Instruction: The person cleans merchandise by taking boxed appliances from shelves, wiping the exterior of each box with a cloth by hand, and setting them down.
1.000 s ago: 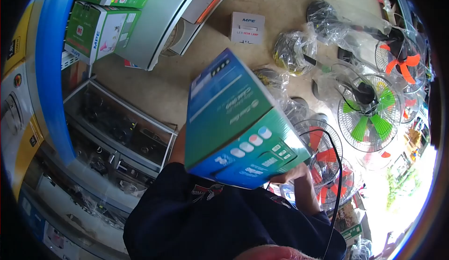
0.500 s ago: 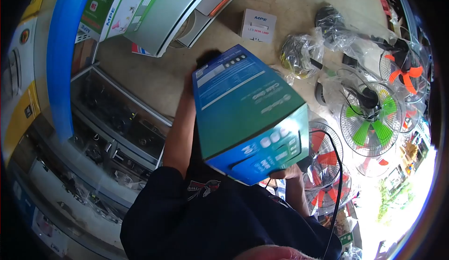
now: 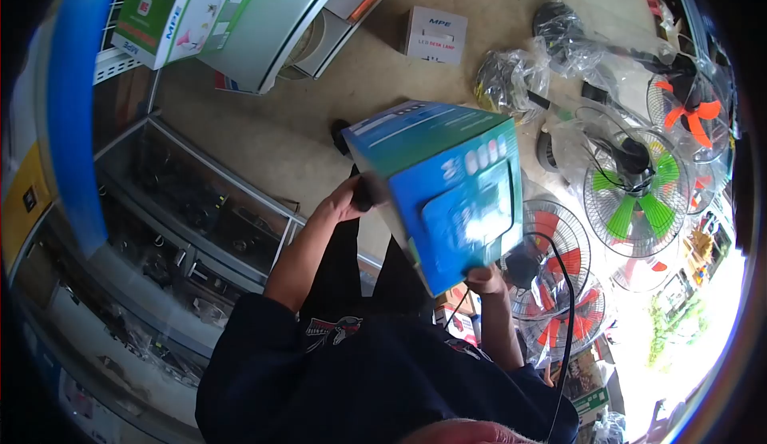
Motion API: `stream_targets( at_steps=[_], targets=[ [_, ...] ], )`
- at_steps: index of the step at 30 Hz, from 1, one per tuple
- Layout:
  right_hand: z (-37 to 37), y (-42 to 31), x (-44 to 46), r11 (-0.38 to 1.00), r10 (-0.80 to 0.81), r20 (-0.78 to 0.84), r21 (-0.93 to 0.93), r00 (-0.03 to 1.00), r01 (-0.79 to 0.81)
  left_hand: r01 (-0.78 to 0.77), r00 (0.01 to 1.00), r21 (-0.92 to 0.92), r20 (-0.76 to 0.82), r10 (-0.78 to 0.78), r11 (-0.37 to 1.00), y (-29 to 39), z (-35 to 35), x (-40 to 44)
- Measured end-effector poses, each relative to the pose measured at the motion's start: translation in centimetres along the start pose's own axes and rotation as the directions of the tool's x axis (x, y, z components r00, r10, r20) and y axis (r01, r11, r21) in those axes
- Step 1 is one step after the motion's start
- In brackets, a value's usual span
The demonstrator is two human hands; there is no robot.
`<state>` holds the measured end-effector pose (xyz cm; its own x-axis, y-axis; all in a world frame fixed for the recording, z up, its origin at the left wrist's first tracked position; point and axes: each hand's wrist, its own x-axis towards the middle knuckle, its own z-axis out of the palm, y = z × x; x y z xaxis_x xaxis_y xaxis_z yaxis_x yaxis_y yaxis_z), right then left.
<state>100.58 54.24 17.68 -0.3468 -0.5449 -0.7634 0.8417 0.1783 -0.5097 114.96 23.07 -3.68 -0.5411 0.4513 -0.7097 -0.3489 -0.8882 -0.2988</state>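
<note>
Glossy blue-green cardboard box [image 3: 459,196], rectangular, held tilted above the smooth tan floor [image 3: 232,124]. R hand [image 3: 486,280] clamped on box's lower corner; L hand [image 3: 345,202] at opp. side by a blurred dark patch, can't tell if gripping. On floor: white LED desk lamp carton [image 3: 435,36]. Toward floor's R edge: round wire-cage fans [image 3: 625,219] w/ green or orange-red blades, some in crinkly clear bags [image 3: 511,76]. Metal-framed display case [image 3: 216,162] holds dark items [image 3: 156,260].

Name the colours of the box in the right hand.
The box is blue and green with pale markings; head view shows it best.
</note>
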Motion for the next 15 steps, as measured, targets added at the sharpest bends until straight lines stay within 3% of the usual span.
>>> stream_targets(
  at_steps=[1,3,5,6,9,10,12,15],
  targets=[
    [-0.5,1.6,0.6,0.972,0.074,-0.010,0.223,0.997,-0.070,0.008,1.000,-0.006,-0.012,-0.008,1.000,0.1,-0.6,-1.3],
    [-2.7,5.3,3.0,0.931,0.159,0.017,0.331,0.987,-0.156,0.027,0.974,0.260,-0.226,0.034,0.965,0.3,-0.8,-4.8],
    [-0.5,4.8,8.6,0.889,0.148,0.028,0.433,0.989,-0.146,0.054,0.964,0.338,-0.262,0.039,0.939,1.3,-4.0,-7.0],
    [-1.3,6.6,11.8,0.885,0.131,0.027,0.448,0.991,-0.129,0.074,0.958,0.419,-0.283,0.052,0.905,2.0,-5.8,-7.7],
    [-5.0,11.2,22.3,0.850,0.090,0.030,0.519,0.995,-0.093,0.063,0.923,0.427,-0.369,0.110,0.902,3.5,-12.6,-9.1],
    [-7.0,13.5,26.2,0.837,0.074,0.012,0.542,0.997,-0.068,0.066,0.921,0.437,-0.372,0.113,0.897,3.9,-11.6,-9.0],
    [-10.4,16.0,32.9,0.814,0.053,-0.006,0.580,0.999,-0.039,0.061,0.797,0.516,-0.540,0.269,0.855,4.8,-7.7,-9.5],
    [-13.7,18.1,40.3,0.801,0.078,-0.059,0.599,0.995,-0.027,0.003,0.840,0.611,-0.431,0.330,0.792,5.1,-11.4,-9.1]
  ],
)
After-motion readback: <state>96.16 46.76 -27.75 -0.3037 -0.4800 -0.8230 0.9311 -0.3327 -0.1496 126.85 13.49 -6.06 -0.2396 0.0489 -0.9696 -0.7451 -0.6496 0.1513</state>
